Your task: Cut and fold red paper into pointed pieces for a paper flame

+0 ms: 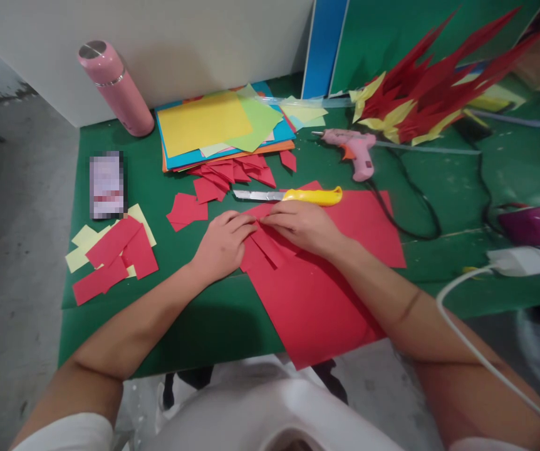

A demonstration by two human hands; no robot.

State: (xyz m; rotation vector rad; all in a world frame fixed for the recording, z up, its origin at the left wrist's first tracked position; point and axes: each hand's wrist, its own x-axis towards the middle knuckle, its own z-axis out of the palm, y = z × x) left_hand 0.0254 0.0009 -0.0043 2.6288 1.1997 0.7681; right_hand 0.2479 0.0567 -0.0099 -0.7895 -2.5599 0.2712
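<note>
My left hand [223, 241] and my right hand [301, 225] meet over a small folded piece of red paper [263, 244], fingers pinched on its creases. It lies on top of a large red paper sheet [317, 294] that overhangs the table's near edge. A yellow-handled utility knife [298, 196] rests just beyond my hands, blade pointing left.
Cut red pieces [227, 175] lie near a stack of coloured paper [218, 125]. Red and pale yellow strips [113, 250] sit at left beside a phone [106, 185] and a pink flask [114, 84]. A pink glue gun [354, 150], its cords, and a red-yellow spiky paper form [430, 94] lie at right.
</note>
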